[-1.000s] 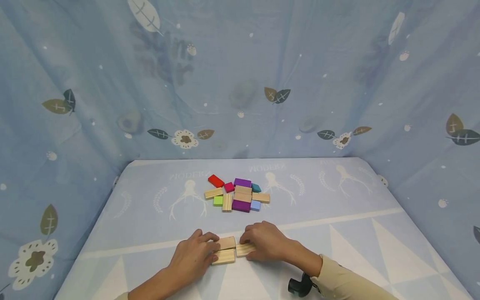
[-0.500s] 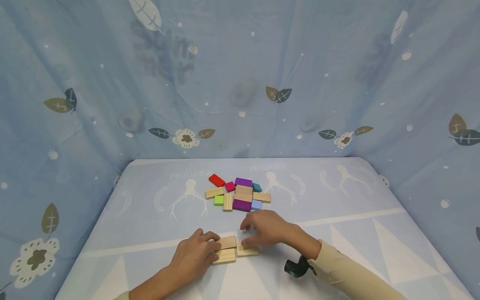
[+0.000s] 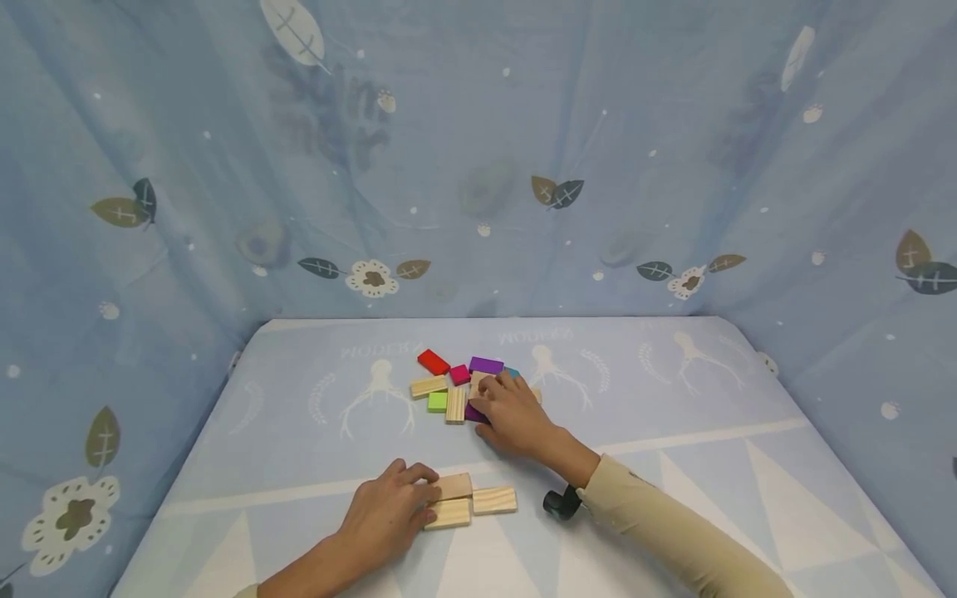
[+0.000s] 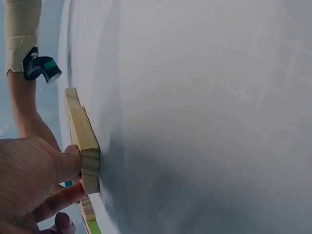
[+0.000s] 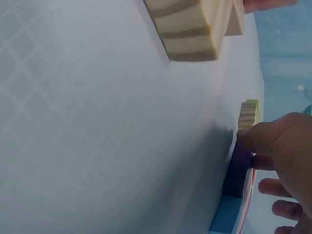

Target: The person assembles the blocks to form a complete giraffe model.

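At the near middle of the table, my left hand point(image 3: 385, 511) holds the left ends of two plain wooden blocks lying side by side, the far one point(image 3: 453, 486) and the near one point(image 3: 450, 513). Its thumb point(image 4: 70, 161) presses the near block's end in the left wrist view. A third wooden block point(image 3: 494, 501) lies flat against their right ends. My right hand point(image 3: 516, 415) is over the block pile, fingers loosely bent above a tan block point(image 3: 478, 382). In the right wrist view its thumb is at a dark purple block point(image 5: 236, 170); the fingers partly hide the pile.
Around the right hand lie a red block point(image 3: 434, 362), a pink block point(image 3: 459, 374), a purple block point(image 3: 487, 365), a green block point(image 3: 437, 403) and striped wooden blocks point(image 3: 455, 406). A black wrist device point(image 3: 562, 503) hangs below the right forearm. Patterned curtains point(image 3: 478, 166) stand behind the table.
My right hand has let go of the third wooden block and moved away to the pile at the back. The left hand has stayed at its two blocks.
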`<act>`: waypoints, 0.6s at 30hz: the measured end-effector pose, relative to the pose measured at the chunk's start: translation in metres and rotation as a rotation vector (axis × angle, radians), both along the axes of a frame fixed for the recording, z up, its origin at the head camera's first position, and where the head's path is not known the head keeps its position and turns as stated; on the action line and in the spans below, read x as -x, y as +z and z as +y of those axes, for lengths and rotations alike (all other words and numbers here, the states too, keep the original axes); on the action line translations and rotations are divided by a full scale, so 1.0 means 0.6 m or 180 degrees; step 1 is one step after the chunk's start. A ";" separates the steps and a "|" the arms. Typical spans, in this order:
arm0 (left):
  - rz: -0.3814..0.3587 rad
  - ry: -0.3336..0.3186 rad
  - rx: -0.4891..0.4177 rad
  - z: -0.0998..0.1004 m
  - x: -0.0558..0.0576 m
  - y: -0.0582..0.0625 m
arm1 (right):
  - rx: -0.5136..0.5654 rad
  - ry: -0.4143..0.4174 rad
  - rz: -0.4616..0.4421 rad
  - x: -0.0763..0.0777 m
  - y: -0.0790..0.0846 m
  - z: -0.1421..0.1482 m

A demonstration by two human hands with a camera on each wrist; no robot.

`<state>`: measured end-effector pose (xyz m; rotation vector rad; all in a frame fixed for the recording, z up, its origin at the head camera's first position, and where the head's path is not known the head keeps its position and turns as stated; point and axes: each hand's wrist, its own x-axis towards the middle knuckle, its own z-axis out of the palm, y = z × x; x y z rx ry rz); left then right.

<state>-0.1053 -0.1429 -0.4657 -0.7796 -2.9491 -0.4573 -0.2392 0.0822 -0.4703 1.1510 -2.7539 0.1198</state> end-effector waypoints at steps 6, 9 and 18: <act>0.0037 0.0000 0.0028 0.003 -0.001 0.000 | -0.0015 0.0043 0.0075 -0.003 -0.009 0.001; 0.0026 -0.0002 0.0034 0.003 -0.001 0.000 | -0.0024 0.0028 -0.0025 -0.005 -0.009 0.003; 0.0006 0.0009 0.0065 0.004 -0.002 0.002 | 0.0104 0.0025 -0.0516 -0.021 0.014 0.015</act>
